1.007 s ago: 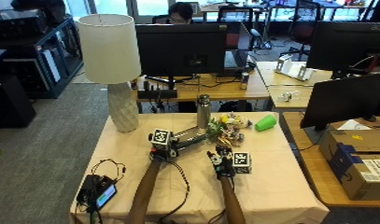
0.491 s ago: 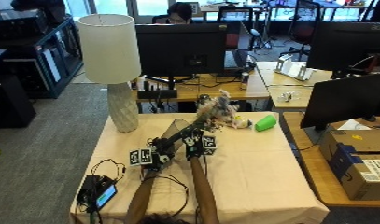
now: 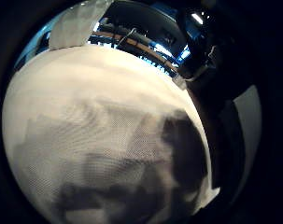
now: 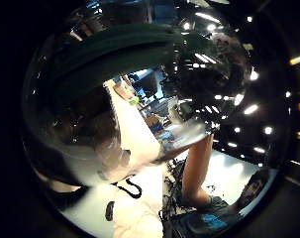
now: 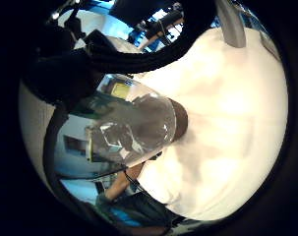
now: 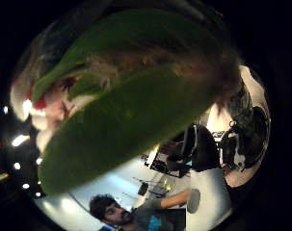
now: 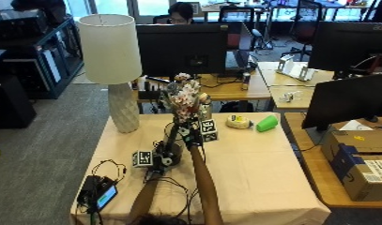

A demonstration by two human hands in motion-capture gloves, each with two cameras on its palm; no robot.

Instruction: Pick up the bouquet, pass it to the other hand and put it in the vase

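Handover step: right hand [image 7: 192,132] clasps the raised bouquet [image 7: 184,101] while left hand [image 7: 167,152] grips its wrapped stem; release to left should follow, then the vase, not identifiable.

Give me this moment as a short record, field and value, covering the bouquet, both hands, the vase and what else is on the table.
bouquet: upright, wrapped in clear film, lifted above the table
right hand: holds the bouquet's wrapped stem high
left hand: lower, at the bottom of the wrap; its grip cannot be told
vase: slim metallic, behind the bouquet, mostly hidden
table: beige cloth
other things: lamp, green cup, small device with cable
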